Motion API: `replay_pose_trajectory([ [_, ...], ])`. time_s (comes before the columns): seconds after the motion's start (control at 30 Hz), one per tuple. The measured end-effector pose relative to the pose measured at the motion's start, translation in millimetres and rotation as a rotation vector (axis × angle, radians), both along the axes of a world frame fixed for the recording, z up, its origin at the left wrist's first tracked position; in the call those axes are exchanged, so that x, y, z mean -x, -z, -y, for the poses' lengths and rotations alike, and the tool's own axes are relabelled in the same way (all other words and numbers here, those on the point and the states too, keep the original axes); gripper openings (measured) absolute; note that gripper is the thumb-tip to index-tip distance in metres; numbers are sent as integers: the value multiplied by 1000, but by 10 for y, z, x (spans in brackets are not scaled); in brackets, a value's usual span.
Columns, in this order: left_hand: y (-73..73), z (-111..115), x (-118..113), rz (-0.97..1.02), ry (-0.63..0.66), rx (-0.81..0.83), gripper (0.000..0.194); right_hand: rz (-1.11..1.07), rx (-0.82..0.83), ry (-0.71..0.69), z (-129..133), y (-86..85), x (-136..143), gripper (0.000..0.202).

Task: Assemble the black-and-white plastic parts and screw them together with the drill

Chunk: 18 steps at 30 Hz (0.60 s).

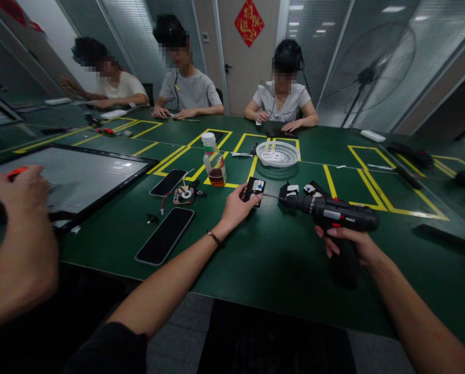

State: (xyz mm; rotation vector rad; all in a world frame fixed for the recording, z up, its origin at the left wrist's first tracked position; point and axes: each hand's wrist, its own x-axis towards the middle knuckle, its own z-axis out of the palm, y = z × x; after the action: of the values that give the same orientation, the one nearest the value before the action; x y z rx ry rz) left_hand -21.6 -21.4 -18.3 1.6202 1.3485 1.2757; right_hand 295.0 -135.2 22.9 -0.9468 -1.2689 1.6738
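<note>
Pinching a small black part (254, 188) btwn thumb and fingers, our L hand (236, 206) seems to hold it just clear of the table (251, 272). The bit (271, 197) points in from the R, tip at or v near the part's R edge; can't tell if it's seated. Our R hand (351, 239) is wrapped round the grip of the drill (337, 214); trigger pressed or not, can't tell. Step in hand's prob drill work on this part; next move, we'd judge, calls for a steady pinch, bit in line, thumb clear of the tip.

Room, L to R: a co-worker's hand (25, 192) over the big panel (84, 171) blocks far L. Near phone (165, 236), far phone (169, 183) and wired gadget (184, 195) crowd our L forearm; near phone's close to the front edge. Bottle (214, 166) stands upright beyond our L hand, so knock risk. White basket (278, 154) sits farther back. Two black pieces (290, 190) lie just behind the drill's nose, so little slack. Best open room's btwn our forearms, w/ more bare top toward a dark strip (446, 237) far R
</note>
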Motion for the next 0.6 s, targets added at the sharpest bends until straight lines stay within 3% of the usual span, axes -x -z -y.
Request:
replay_pose_trajectory([
  [0.43,-9,35,-23,-3,0,-69,70,-42,79,18,-18,-15,5,17],
  [0.6,33,0,-45,132,49,8,68,-62,70,30,-25,26,-2,18],
])
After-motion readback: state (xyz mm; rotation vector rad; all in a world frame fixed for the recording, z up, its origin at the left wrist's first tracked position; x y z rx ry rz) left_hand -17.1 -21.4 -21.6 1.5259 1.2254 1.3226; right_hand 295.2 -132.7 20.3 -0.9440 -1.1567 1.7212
